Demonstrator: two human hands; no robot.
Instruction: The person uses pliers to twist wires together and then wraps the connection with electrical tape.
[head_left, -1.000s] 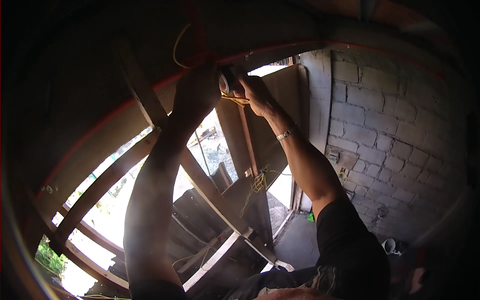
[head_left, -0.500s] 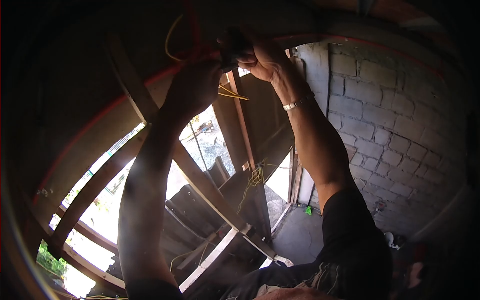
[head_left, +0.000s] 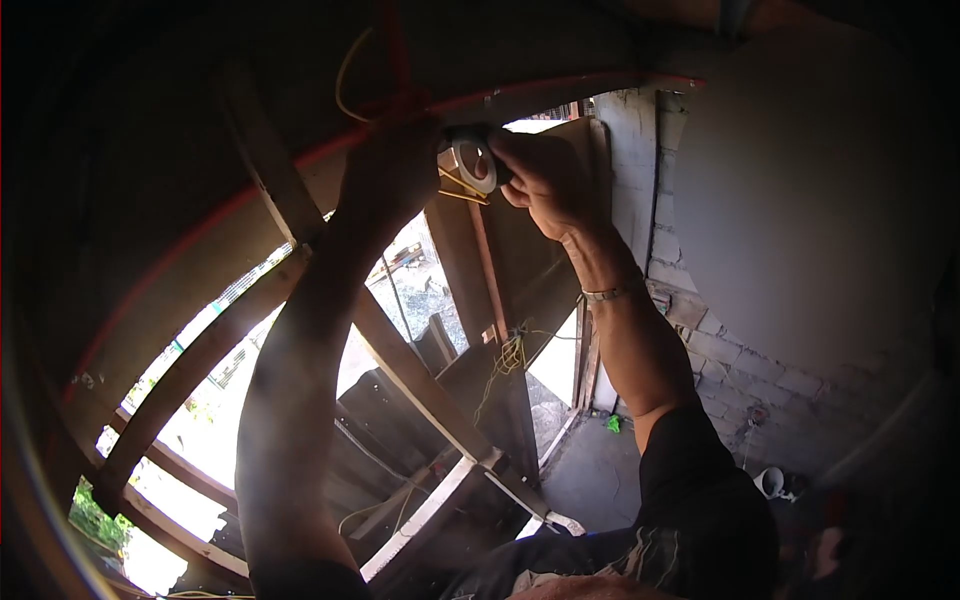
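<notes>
My right hand [head_left: 545, 180] is closed on a roll of black electrical tape [head_left: 476, 165], whose pale inner ring faces me. Deep in shadow to its left, my left hand [head_left: 390, 165] is raised at the overhead beam and closed. Yellow wires [head_left: 463, 188] come out beside its fingers and end just below the tape roll. Another piece of yellow wire [head_left: 345, 80] curves up above the left hand, near a red conduit [head_left: 398, 50]. The left fingertips are hard to see in the dark.
Wooden framing [head_left: 415, 370] crosses below my arms, with bright openings behind it. A coil of yellow wire [head_left: 511, 352] hangs at a post. To the right is a block wall [head_left: 740, 365], partly covered by a grey blurred shape [head_left: 800, 200]. A green scrap [head_left: 613, 424] lies on the floor.
My right hand has moved down and right, away from the left hand, and the tape roll's ring now shows. A grey blurred shape has appeared before the block wall. The left hand stays near the beam.
</notes>
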